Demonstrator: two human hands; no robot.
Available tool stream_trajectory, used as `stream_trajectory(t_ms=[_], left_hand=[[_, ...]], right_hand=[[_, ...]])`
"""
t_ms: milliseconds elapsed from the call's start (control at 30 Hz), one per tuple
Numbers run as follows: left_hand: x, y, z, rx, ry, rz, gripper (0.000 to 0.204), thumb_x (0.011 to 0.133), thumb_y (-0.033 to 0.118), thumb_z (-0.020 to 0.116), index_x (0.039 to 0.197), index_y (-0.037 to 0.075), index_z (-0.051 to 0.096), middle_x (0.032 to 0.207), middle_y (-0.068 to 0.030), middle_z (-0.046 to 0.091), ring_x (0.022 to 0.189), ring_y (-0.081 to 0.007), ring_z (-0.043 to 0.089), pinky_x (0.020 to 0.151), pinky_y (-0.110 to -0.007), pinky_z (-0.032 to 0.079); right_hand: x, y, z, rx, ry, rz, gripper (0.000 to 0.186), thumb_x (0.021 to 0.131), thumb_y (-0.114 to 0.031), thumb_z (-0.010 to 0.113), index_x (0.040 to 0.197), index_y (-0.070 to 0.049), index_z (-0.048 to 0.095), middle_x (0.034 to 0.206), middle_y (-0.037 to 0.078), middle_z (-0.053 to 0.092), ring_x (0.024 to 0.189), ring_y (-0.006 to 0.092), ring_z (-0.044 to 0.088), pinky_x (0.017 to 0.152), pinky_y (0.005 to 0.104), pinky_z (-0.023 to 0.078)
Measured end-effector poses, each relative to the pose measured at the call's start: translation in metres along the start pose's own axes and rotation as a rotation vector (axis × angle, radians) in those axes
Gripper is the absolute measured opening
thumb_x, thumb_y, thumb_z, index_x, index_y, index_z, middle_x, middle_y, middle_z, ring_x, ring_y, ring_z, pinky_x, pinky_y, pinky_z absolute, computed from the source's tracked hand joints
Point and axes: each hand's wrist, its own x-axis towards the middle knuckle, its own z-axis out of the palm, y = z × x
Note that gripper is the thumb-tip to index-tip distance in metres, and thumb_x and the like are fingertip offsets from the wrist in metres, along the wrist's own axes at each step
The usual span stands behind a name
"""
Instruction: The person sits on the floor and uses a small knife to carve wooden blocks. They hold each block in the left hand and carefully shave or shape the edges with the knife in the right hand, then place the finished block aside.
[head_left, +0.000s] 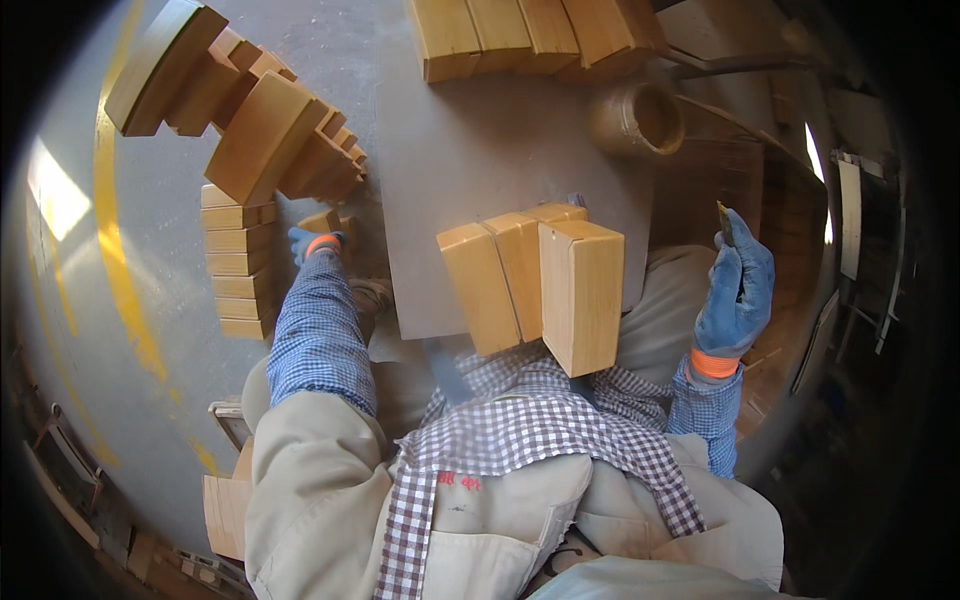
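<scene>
My left hand [312, 242], in a blue glove with an orange cuff, reaches down beside the table and is closed on the near end of a wooden box [320, 221]; its fingertips are partly hidden. To the right, my gloved right hand [738, 290] is raised, its fingers pressed around a thin, flat, brownish-yellow strip [724, 223] whose kind I cannot make out. Between the hands, a light wooden box [582, 295] stands at the table's near edge. It leans against another wooden box [490, 280] with a dark seam across it.
Flat grey board [430, 180] forms the work surface. A row of wooden boxes [500, 40] lines its far edge, near a round brown pot [640, 120]. Leftward rise leaning piles of boxes [265, 135] and a neat stack [238, 262]. A yellow line [118, 270] crosses the floor.
</scene>
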Motion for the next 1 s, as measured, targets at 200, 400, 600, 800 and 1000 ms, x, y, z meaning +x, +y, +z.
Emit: stream_trajectory(t_ms=[200,400,600,800,1000], left_hand=[[-0.027,0.013,-0.017,0.119,0.036,-0.057,0.095,0.064,0.036,0.088,0.138,0.016,0.033,0.138,-0.0195,0.045,0.123,-0.0369,0.052,0.100,-0.045,0.048],[-0.059,0.037,-0.051,-0.381,0.190,-0.253,0.072,0.073,0.036,0.082,0.130,0.012,0.045,0.131,-0.0165,0.050,0.114,-0.0328,0.057,0.095,-0.042,0.049],[-0.192,0.014,-0.104,-1.246,0.192,0.452,0.042,0.093,0.029,0.065,0.122,0.002,0.052,0.099,-0.0050,0.059,0.087,-0.0145,0.058,0.075,-0.028,0.049],[-0.345,0.051,-0.108,-1.058,-0.321,0.920,0.058,0.090,0.032,0.070,0.130,-0.001,0.045,0.117,-0.0134,0.056,0.108,-0.0222,0.056,0.095,-0.030,0.045],[-0.352,0.068,-0.121,-1.034,-0.651,0.714,0.099,0.080,0.052,0.075,0.147,0.002,0.023,0.134,-0.0230,0.050,0.122,-0.0296,0.052,0.105,-0.039,0.041]], right_hand=[[0.002,0.003,0.006,0.065,-0.038,0.137,0.029,0.094,0.000,0.051,0.119,0.002,0.065,0.107,0.010,0.064,0.090,0.0136,0.062,0.080,0.0243,0.052],[-0.015,0.005,0.035,0.498,-0.052,0.508,0.022,0.097,-0.009,0.052,0.114,-0.002,0.064,0.091,0.004,0.065,0.071,0.0040,0.056,0.061,0.0180,0.046],[-0.028,0.007,0.048,0.823,-0.156,0.625,0.019,0.102,-0.019,0.046,0.105,-0.004,0.056,0.091,0.006,0.067,0.071,0.0062,0.059,0.061,0.0203,0.048],[-0.030,0.015,0.085,0.646,-0.227,0.283,0.021,0.098,-0.018,0.051,0.098,0.002,0.057,0.094,0.012,0.071,0.084,0.0205,0.067,0.077,0.0327,0.053],[-0.028,0.000,0.115,1.105,-0.387,0.243,0.024,0.100,-0.019,0.047,0.114,-0.002,0.057,0.104,0.012,0.071,0.089,0.0233,0.068,0.087,0.0341,0.053]])
